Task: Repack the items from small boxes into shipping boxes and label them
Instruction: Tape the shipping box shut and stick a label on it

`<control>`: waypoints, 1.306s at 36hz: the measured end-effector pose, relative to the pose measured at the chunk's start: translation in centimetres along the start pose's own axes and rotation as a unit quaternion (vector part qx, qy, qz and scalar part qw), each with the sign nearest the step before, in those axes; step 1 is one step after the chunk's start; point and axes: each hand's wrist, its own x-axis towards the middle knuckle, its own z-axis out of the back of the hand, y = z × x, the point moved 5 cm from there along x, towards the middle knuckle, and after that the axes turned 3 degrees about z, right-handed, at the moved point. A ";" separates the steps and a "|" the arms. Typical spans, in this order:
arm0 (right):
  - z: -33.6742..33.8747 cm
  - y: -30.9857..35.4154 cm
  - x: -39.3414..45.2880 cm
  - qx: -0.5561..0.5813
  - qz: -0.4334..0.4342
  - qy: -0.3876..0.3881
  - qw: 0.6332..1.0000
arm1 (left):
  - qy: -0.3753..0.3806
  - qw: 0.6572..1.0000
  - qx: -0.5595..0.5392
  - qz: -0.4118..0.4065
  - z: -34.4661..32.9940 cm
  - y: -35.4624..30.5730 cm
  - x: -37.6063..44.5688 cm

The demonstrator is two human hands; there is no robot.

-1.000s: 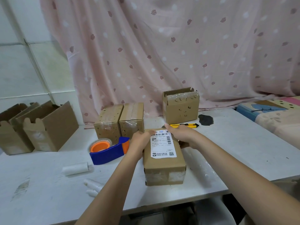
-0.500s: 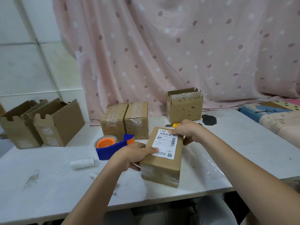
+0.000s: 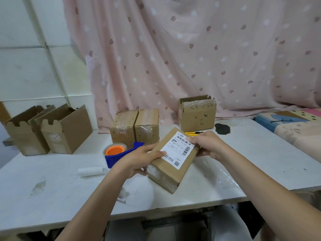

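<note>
Six cardboard boxes: one labelled (image 3: 171, 163), two sealed (image 3: 123, 128) (image 3: 147, 126), three open (image 3: 197, 113) (image 3: 67, 130) (image 3: 24, 134); one tape dispenser (image 3: 121, 153).

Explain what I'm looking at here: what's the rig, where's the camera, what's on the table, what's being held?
There is no machine: a person works with bare hands, filmed by one wide-angle camera worn on the head, looking forward and down. That is why both forearms reach in from the bottom.

The left hand and right hand hold a sealed cardboard box between them, tilted, with a printed shipping label on top. The right thumb rests on the label's far corner.

On the white table lie a blue tape dispenser with an orange roll, two taped small boxes side by side, an open box by the curtain, a yellow utility knife, a white paper roll, and two empty open cartons at far left.
</note>
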 end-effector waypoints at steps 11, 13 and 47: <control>0.4 -1.3 -1.4 -0.019 0.126 0.054 0.990 | -0.052 0.973 0.126 -0.185 1.6 -3.2 -0.4; 0.4 -0.7 -2.0 -0.054 0.182 0.057 0.980 | -0.072 0.963 0.178 -0.189 1.5 -3.0 -0.1; 1.3 1.2 -5.2 -0.117 0.304 -0.002 0.945 | -0.268 0.881 0.225 -0.319 -1.0 -1.6 -2.4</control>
